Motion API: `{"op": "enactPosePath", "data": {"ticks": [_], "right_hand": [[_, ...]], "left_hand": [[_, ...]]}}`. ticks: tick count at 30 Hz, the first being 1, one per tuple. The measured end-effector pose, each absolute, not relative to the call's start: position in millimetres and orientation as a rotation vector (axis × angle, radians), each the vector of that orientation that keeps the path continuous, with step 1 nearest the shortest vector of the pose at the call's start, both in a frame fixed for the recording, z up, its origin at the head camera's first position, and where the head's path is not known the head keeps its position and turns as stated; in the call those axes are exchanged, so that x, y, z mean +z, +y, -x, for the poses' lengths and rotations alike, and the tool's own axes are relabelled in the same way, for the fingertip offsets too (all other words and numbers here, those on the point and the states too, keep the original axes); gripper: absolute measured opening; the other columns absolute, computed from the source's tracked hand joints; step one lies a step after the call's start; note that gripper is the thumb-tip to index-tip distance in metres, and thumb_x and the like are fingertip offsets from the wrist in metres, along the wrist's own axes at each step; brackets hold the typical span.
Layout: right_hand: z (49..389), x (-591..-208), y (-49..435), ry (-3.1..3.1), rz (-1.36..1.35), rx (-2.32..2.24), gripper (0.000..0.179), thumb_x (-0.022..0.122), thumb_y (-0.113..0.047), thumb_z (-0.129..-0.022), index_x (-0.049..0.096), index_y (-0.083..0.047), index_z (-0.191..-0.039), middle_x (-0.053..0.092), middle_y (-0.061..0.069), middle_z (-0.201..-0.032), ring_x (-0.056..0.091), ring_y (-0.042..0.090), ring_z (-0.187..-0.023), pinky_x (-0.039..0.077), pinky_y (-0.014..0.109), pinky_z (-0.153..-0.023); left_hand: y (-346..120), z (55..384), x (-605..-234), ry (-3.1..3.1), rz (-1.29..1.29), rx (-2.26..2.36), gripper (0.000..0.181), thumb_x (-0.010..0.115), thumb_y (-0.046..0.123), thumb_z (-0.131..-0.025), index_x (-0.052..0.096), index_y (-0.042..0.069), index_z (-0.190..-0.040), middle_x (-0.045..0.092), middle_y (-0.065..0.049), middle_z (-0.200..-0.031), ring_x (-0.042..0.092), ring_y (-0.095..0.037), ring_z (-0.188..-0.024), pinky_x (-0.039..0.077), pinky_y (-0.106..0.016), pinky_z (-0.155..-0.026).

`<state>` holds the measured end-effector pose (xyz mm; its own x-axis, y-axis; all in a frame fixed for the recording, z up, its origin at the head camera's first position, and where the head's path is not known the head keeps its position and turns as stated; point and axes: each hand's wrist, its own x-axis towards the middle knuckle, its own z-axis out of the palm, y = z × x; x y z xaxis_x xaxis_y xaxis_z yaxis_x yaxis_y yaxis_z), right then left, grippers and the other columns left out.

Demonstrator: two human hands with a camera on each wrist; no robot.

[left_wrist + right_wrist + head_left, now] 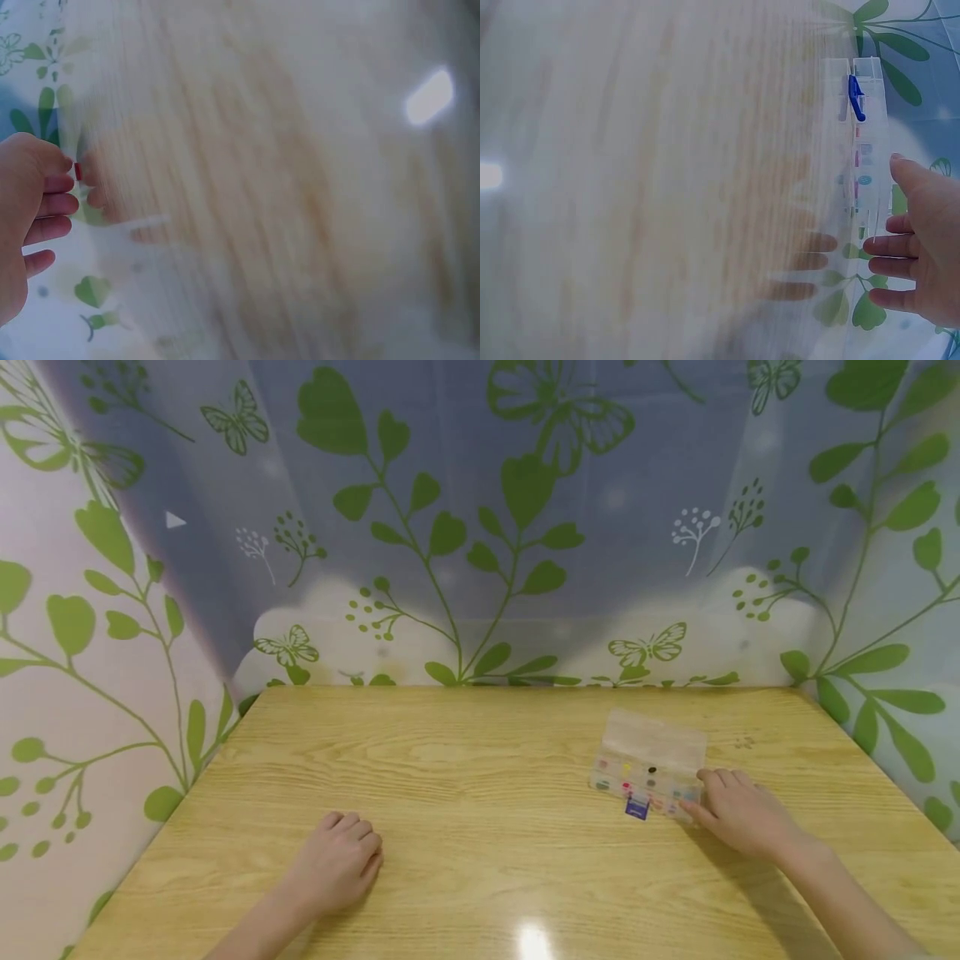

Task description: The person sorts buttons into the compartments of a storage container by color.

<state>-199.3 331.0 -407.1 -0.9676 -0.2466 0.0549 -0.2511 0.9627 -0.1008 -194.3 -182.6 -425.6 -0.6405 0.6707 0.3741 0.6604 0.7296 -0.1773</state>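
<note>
A clear plastic compartment box [647,781] stands on the table with its lid [654,739] raised at the back. Small coloured pieces [627,767] lie in its compartments, and a blue tag [637,807] sticks out at the front. My right hand [742,814] is at the box's right end, thumb by the front corner and fingers by the back. Those fingers are fairly straight in the right wrist view. Further left, my left hand [337,864] rests low over the table, knuckles up. It pinches a small red piece [78,171] between thumb and index fingertip.
The wooden table [450,760] has a glossy top that reflects the hands. A leaf-and-butterfly patterned cloth [480,527] rises behind its far edge and along both sides. A bright light spot [534,939] shines near the front.
</note>
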Motion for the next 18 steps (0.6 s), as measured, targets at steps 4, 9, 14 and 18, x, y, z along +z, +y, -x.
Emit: {"op": "enactPosePath", "data": {"ticks": [4, 9, 14, 18], "right_hand": [[199.7, -407.3, 331.6, -3.071, -0.390, 0.159, 0.063, 0.049, -0.043, -0.094, 0.047, 0.014, -0.121, 0.054, 0.030, -0.111, 0.048, 0.048, -0.104, 0.040, 0.061, -0.079], [201.0, -406.8, 332.8, -3.080, -0.391, 0.159, 0.064, 0.048, -0.044, -0.094, 0.047, 0.014, -0.120, 0.054, 0.029, -0.110, 0.048, 0.048, -0.103, 0.041, 0.061, -0.077], [199.8, -407.6, 332.4, -3.073, -0.405, 0.168, 0.063, 0.049, -0.043, -0.094, 0.047, 0.014, -0.120, 0.055, 0.029, -0.110, 0.048, 0.048, -0.104, 0.041, 0.060, -0.079], [198.4, -407.4, 331.2, -3.065, -0.411, 0.175, 0.062, 0.049, -0.042, -0.094, 0.047, 0.014, -0.121, 0.055, 0.029, -0.111, 0.048, 0.048, -0.104, 0.041, 0.060, -0.081]], "left_hand": [[-183.8, 195.1, -427.0, -2.496, 1.028, 0.047, 0.013, 0.071, 0.016, -0.074, 0.060, 0.015, -0.067, 0.054, 0.005, -0.068, 0.048, -0.014, -0.065, 0.041, -0.034, -0.067], [-184.5, 196.5, -426.9, -2.488, 1.042, 0.047, 0.013, 0.071, 0.017, -0.074, 0.060, 0.015, -0.067, 0.055, 0.004, -0.069, 0.049, -0.014, -0.066, 0.042, -0.034, -0.068], [-187.0, 195.9, -427.5, -2.474, 1.048, 0.027, 0.013, 0.072, 0.018, -0.073, 0.062, 0.014, -0.067, 0.056, 0.004, -0.069, 0.050, -0.014, -0.065, 0.042, -0.034, -0.066], [-188.8, 195.1, -429.0, -2.448, 1.062, 0.029, 0.013, 0.074, 0.019, -0.072, 0.063, 0.014, -0.068, 0.057, 0.003, -0.071, 0.051, -0.014, -0.066, 0.042, -0.034, -0.066]]}}
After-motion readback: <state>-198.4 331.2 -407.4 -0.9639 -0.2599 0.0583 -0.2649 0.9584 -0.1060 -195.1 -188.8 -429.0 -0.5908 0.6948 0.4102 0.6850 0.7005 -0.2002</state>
